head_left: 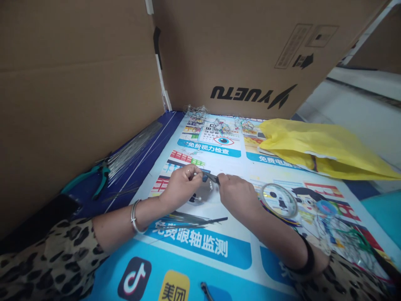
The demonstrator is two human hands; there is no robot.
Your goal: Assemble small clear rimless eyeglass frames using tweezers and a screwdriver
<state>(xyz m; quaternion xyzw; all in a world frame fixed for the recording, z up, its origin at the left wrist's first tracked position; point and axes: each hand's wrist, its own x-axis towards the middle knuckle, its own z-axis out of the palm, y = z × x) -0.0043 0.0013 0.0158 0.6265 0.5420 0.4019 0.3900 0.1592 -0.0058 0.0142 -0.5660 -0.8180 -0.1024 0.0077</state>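
Beaded wire shows in the head view just below the fingertips of your left hand, around the middle of the counter; you have that hand pinched narrow on the wire, but the exact grip is hidden. Your right hand is wrapped round a dark-tipped tool, its tip pointing at your left fingertips, where a small blue piece shows; you cannot tell whether they touch. Near your left wrist, toward the counter's near edge, lie thin dark strips. Along the counter's left edge you have a bundle of pale wires with teal-handled pliers just beside it. Tangled clear strands sit at the far edge, against a cardboard panel. A yellow bag lies over the far right corner. A clear ring rests beside your right forearm, with more tangled strands toward the near right corner.
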